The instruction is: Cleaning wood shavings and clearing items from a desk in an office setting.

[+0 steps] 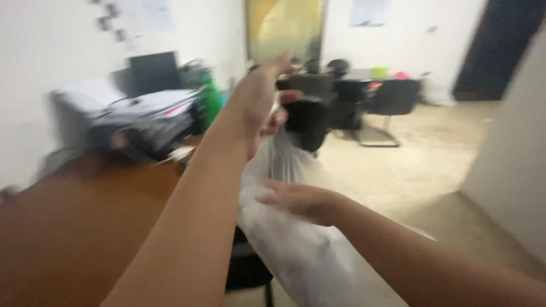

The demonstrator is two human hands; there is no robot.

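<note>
My left hand (263, 99) is raised in front of me and grips the gathered top of a white translucent plastic bag (296, 244). The bag hangs down from that grip, full and wrinkled. My right hand (298, 200) lies flat against the bag's side lower down, fingers pointing left. The picture is blurred by motion, so the exact finger hold is unclear. What is inside the bag is hidden.
A brown wooden desk (74, 227) is at my left with a printer and stacked papers (142, 116) on it. Black chairs (392, 105) and a dark table stand further back on a beige floor. A wall (512, 170) is on the right.
</note>
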